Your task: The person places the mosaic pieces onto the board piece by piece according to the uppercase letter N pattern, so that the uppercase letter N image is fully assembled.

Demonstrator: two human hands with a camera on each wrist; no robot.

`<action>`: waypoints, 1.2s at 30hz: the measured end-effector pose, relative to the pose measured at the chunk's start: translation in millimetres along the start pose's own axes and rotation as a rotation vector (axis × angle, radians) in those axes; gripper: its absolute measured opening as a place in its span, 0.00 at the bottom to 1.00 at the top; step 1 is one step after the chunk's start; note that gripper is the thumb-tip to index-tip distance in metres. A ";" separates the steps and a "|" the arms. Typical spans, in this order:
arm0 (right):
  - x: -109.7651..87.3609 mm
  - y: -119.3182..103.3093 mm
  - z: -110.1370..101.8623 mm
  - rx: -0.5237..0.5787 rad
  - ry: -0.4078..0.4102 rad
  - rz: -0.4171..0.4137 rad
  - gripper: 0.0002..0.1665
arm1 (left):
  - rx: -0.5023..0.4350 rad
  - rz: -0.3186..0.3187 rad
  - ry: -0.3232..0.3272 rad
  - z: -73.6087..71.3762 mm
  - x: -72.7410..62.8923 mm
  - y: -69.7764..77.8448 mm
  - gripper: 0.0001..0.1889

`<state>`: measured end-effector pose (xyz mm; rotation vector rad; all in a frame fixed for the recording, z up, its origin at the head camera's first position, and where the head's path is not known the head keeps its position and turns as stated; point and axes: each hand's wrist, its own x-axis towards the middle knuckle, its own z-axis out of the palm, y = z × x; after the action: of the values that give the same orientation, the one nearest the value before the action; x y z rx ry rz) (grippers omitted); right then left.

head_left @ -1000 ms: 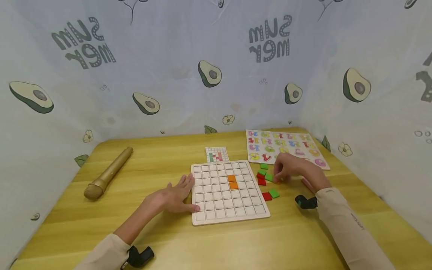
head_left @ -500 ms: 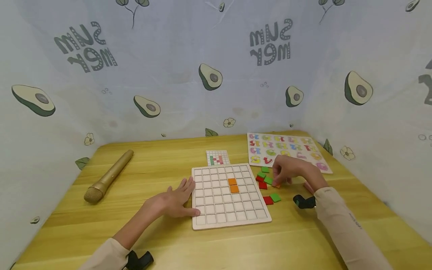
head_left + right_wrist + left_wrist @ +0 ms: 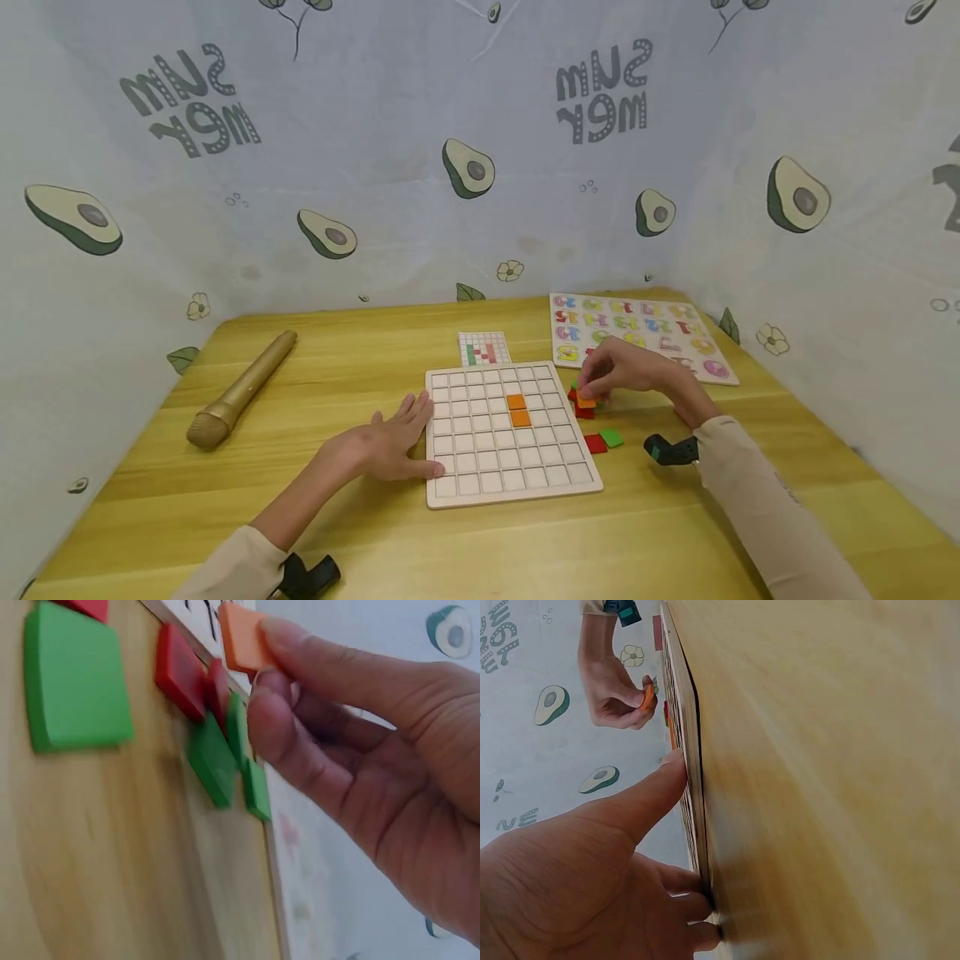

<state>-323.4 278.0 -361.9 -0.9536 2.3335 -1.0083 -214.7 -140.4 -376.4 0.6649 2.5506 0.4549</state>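
My right hand (image 3: 618, 367) pinches an orange square tile (image 3: 244, 636) between thumb and fingertips, held above the loose tiles. Below it lie red tiles (image 3: 180, 671) and green tiles (image 3: 214, 761) in a loose cluster to the right of the white grid board (image 3: 480, 467). Two orange tiles (image 3: 519, 417) sit in neighbouring cells of that board. With fingers spread, my left hand (image 3: 386, 446) rests at the board's left edge, its thumb touching the rim. In the left wrist view the other left fingers reach the table beside the board.
A small pattern card (image 3: 483, 348) lies just behind the board. At the back right is a number board (image 3: 637, 329), partly covered by my right hand. A gold microphone (image 3: 240, 392) lies on the left of the wooden table (image 3: 360, 342). A printed cloth rises behind.
My right hand has lifted the orange tile from the table and moved left over the loose tiles, towards the grid board. The left hand stays at the board's edge.
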 end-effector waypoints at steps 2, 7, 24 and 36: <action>6.1 -1.3 5.2 0.037 -0.011 -0.033 0.06 | 0.003 0.002 0.001 -0.3 0.3 -0.4 0.55; 19.4 -6.8 19.2 0.118 -0.060 -0.137 0.08 | 0.004 0.007 -0.004 -0.7 0.1 -0.1 0.55; 43.1 -27.6 61.7 0.152 -0.038 -0.145 0.05 | -0.003 0.004 -0.009 -0.4 -0.9 -0.3 0.56; 41.2 -35.6 74.6 0.011 0.047 -0.162 0.03 | -0.006 0.007 0.002 -1.7 -1.1 1.7 0.55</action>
<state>-291.0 195.4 -387.7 -1.1418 2.3151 -1.1165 -214.1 -139.9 -373.9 0.6715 2.5481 0.4657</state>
